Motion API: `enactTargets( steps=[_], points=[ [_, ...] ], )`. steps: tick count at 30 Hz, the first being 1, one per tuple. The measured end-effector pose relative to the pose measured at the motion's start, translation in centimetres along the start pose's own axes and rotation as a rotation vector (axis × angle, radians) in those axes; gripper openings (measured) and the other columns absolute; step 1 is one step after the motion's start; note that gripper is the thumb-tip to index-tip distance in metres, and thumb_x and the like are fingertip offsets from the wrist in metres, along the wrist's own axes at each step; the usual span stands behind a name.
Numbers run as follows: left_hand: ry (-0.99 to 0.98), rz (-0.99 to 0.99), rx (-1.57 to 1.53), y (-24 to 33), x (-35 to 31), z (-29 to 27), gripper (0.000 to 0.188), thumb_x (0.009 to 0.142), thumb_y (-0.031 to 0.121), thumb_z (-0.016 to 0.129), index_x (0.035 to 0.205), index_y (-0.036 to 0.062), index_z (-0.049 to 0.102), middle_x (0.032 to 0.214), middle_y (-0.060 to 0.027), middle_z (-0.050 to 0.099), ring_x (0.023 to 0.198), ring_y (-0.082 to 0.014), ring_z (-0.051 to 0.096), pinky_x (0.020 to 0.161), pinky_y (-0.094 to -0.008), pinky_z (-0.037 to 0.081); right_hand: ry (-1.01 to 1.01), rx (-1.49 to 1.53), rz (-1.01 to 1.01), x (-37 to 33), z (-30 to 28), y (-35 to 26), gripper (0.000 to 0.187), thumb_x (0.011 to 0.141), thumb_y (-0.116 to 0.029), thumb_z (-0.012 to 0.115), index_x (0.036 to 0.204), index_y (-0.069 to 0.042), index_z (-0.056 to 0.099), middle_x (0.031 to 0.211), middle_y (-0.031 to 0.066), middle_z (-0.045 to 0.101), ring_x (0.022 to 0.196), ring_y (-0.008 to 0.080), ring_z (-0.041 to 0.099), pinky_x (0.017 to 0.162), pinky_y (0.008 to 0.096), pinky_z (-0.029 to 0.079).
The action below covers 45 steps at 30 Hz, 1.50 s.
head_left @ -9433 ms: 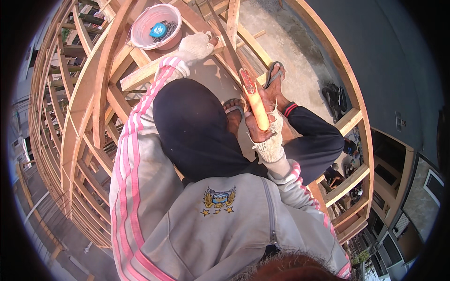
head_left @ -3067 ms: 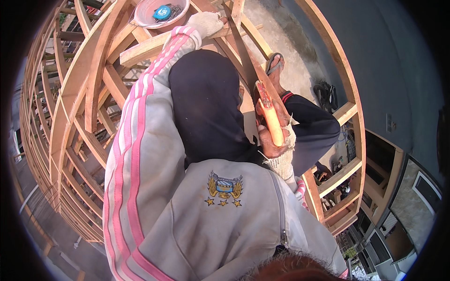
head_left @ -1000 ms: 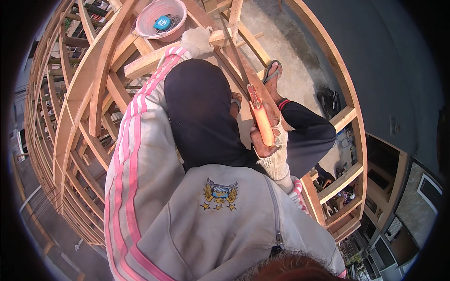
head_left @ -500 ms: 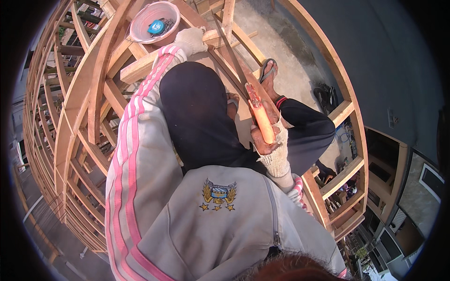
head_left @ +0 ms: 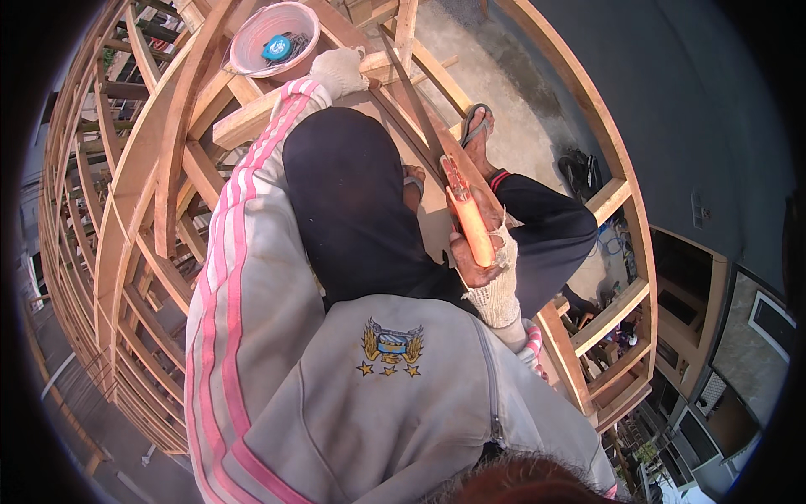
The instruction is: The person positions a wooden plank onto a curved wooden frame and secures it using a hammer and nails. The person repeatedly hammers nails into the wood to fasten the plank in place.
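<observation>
My right hand (head_left: 485, 249), in a worn, partly fingerless knit glove, is closed round the orange handle of a handsaw (head_left: 422, 112). The long narrow blade points away from me and crosses a light wooden beam (head_left: 382, 65) near its far end. My left hand (head_left: 338, 72), in a whitish knit glove, rests closed on that same beam, just left of the blade. Its fingertips are mostly hidden. Beside the left hand stands a pink bucket (head_left: 243, 57) holding a round blue tape measure (head_left: 278, 48) and what look like nails.
A curved lattice of wooden ribs (head_left: 126, 227) spreads on my left. Another curved wooden frame (head_left: 617, 202) with crosspieces runs along my right, near a grey wall (head_left: 697, 126). My sandalled foot (head_left: 477, 134) is beyond the saw handle. Dark shoes (head_left: 579, 172) lie near the wall.
The saw and my right hand have drawn back slightly toward me. My left hand stays on the beam. The whole view has shifted a little.
</observation>
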<state>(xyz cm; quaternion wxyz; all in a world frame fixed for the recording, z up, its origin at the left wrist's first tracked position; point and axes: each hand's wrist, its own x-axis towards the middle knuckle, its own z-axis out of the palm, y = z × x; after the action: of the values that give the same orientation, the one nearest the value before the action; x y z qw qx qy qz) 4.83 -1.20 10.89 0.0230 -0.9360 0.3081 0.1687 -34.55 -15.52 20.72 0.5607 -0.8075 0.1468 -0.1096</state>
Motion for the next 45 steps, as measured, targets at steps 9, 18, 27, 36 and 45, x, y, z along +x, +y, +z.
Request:
enactTargets(
  steps=[9,18,27,36,45],
  points=[
    [0.052,0.028,0.018,1.1,-0.4,0.6,0.071,0.081,0.061,0.078,0.125,0.0065,0.068,0.111,-0.0191,0.076,0.104,-0.0382,0.075,0.088,-0.0502,0.060,-0.041,-0.045,-0.173,12.1,2.7,1.5,0.050,0.089,-0.010,0.067,0.137,0.001,0.062,0.122,0.0201,0.067,0.112,0.0330,0.065,0.100,0.0406,0.048],
    [0.027,0.027,-0.008,0.2,-0.4,0.8,0.071,0.078,0.064,0.079,0.118,0.0060,0.072,0.109,-0.0184,0.076,0.102,-0.0379,0.075,0.087,-0.0497,0.060,-0.038,0.149,-0.001,-3.0,-2.1,3.0,0.069,0.085,0.005,0.062,0.153,-0.006,0.051,0.141,0.0142,0.064,0.124,0.0254,0.065,0.105,0.0347,0.051],
    [0.036,0.060,-0.025,0.3,-0.5,0.7,0.060,0.082,0.047,0.076,0.123,0.0041,0.066,0.106,-0.0208,0.075,0.101,-0.0406,0.074,0.086,-0.0512,0.059,-0.022,0.119,-0.060,7.1,2.4,0.3,0.049,0.084,-0.009,0.070,0.132,0.001,0.065,0.131,0.0181,0.067,0.112,0.0311,0.065,0.106,0.0409,0.046],
    [0.037,0.032,-0.012,1.1,-0.2,-0.1,0.067,0.082,0.055,0.077,0.125,0.0050,0.066,0.111,-0.0191,0.076,0.103,-0.0393,0.074,0.087,-0.0508,0.059,-0.039,-0.311,-0.239,9.4,1.8,1.6,0.052,0.083,0.002,0.063,0.135,-0.002,0.065,0.131,0.0189,0.068,0.127,0.0314,0.063,0.113,0.0447,0.042],
    [0.062,0.027,-0.038,-0.2,-1.0,0.8,0.066,0.083,0.057,0.079,0.121,0.0049,0.065,0.103,-0.0209,0.075,0.098,-0.0415,0.074,0.084,-0.0514,0.059,-0.073,0.161,0.008,-0.7,-0.4,2.7,0.067,0.085,-0.004,0.063,0.152,-0.007,0.053,0.143,0.0128,0.062,0.120,0.0190,0.065,0.101,0.0353,0.050]
  ],
)
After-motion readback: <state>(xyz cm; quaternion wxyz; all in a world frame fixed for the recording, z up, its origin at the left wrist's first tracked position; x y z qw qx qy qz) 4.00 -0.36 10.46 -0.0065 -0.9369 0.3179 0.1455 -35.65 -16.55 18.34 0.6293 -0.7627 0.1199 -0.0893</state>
